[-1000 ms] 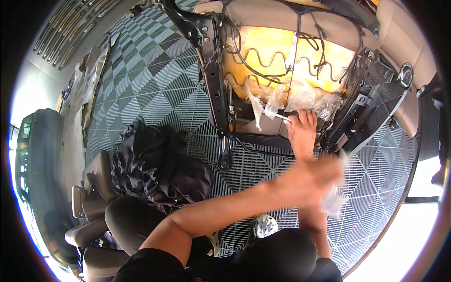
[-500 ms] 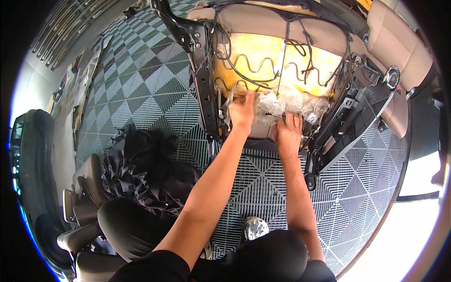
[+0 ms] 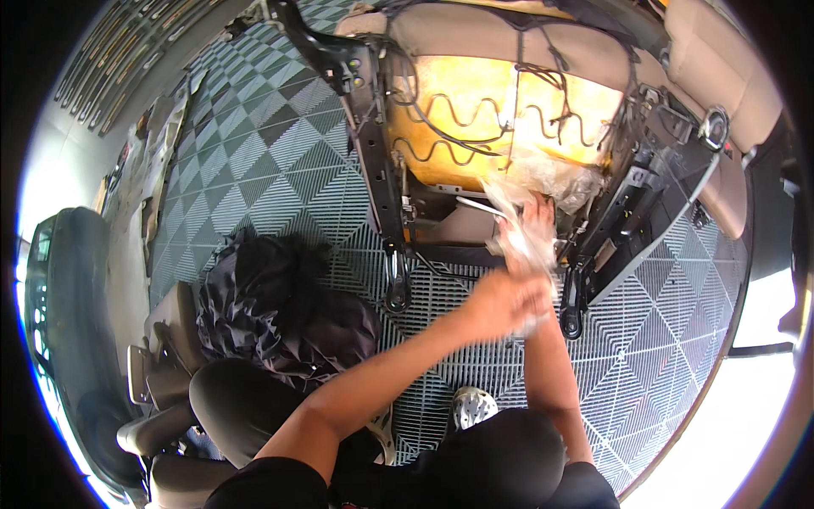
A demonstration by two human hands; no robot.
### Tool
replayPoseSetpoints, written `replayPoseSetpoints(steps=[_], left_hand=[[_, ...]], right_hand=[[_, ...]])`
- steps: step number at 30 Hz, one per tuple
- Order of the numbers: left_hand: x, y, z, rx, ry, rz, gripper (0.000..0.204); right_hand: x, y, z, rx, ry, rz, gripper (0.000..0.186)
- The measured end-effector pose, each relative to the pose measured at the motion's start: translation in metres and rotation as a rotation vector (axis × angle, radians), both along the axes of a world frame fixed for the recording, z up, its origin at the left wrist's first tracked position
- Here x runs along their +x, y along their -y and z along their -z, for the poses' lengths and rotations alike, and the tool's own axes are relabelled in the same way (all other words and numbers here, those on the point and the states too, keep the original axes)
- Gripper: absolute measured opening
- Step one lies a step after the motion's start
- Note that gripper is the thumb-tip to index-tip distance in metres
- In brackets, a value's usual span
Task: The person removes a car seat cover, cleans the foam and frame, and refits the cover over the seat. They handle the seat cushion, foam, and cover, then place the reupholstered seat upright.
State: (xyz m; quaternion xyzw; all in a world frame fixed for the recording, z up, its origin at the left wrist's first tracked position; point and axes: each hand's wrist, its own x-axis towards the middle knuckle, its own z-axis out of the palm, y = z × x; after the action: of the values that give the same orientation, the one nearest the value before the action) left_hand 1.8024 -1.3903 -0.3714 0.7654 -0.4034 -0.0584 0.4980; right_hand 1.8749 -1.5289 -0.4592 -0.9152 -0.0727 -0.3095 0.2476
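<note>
Plastic film [image 3: 555,180] stretches from the seat [image 3: 449,89] at one o'clock down into our curled left hand [image 3: 510,301], our right hand [image 3: 521,233] nearer the seat beneath it, pinching what we can't tell.

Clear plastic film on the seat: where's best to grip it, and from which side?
I'd pinch the clear plastic film by its crumpled bunch at the near right edge of the yellow foam, coming from the left: loose folds there offer purchase, while the right hand occupies the space just below.
</note>
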Motion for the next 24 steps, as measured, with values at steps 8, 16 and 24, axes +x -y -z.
replayPoseSetpoints(steps=[8,16,24], left_hand=[[0.009,0.027,-0.009,-0.12,0.221,-0.225,0.019],[0.136,0.069,-0.014,0.22,0.681,-0.385,0.017],[0.033,-0.029,-0.054,0.079,0.257,0.054,0.022]], right_hand=[[-0.006,0.003,0.0,-0.195,0.031,0.113,0.031],[-0.003,-0.001,0.03,-0.207,-0.14,0.224,0.052],[-0.064,0.015,0.026,0.902,-0.009,-0.179,0.059]])
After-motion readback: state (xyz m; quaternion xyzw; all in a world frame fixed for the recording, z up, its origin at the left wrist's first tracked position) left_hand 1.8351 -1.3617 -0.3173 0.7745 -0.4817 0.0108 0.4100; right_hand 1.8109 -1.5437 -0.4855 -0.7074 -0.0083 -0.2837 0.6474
